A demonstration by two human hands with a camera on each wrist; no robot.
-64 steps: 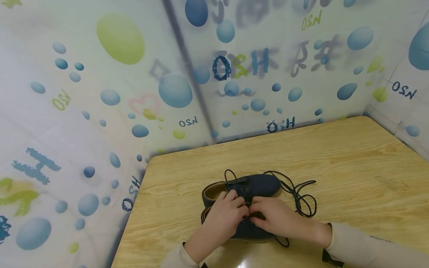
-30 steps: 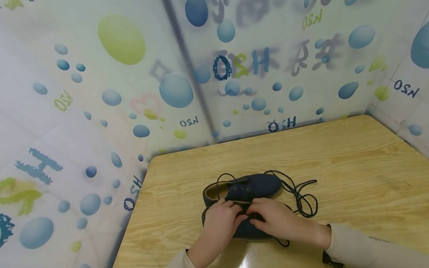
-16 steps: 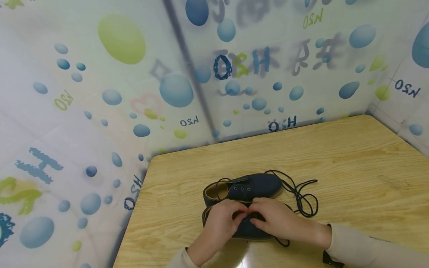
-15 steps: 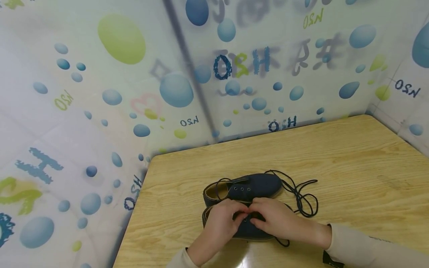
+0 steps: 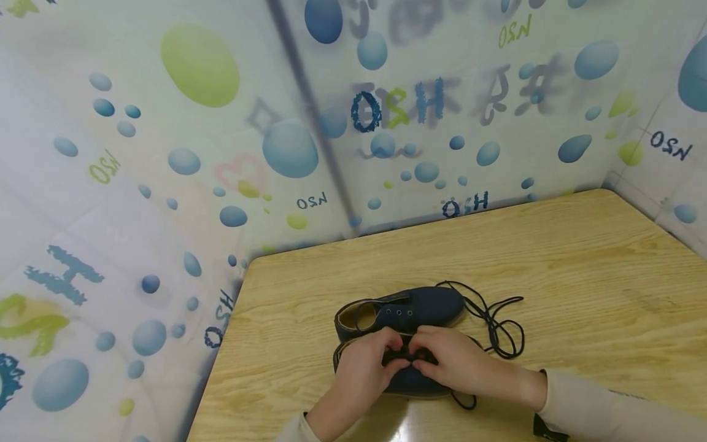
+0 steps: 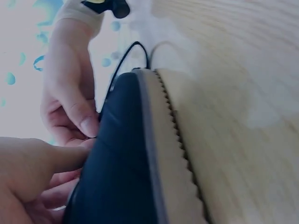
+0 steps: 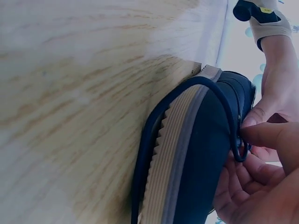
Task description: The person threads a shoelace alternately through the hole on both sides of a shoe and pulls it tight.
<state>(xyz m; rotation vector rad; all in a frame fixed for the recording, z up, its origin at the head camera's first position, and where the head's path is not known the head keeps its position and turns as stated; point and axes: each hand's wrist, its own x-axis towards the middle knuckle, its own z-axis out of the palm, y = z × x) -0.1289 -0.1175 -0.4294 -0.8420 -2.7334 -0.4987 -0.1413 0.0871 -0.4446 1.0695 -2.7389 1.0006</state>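
Observation:
Two navy lace-up shoes lie side by side on the table. Over the eyelets of the near shoe, both hands meet at the fingertips. The left hand seems to pinch the shoelace between bent thumb and forefinger; the contact is partly hidden. The right hand grips the shoe's eyelet edge with thumb and fingers. In the right wrist view, a dark shoelace arcs over the pale sole to the right hand's fingertips. Behind the hands sits the far shoe, its row of eyelets showing.
A loose tangle of black lace lies right of the shoes' toes. The wooden table meets a bubble-printed backdrop at its back and left edges. A lace loop sticks out below the near shoe's toe.
The left hand has come down from the far shoe's side to the near shoe's eyelets, its thumb and forefinger now parted more. A lace loop above the far shoe has dropped. The right hand stays put.

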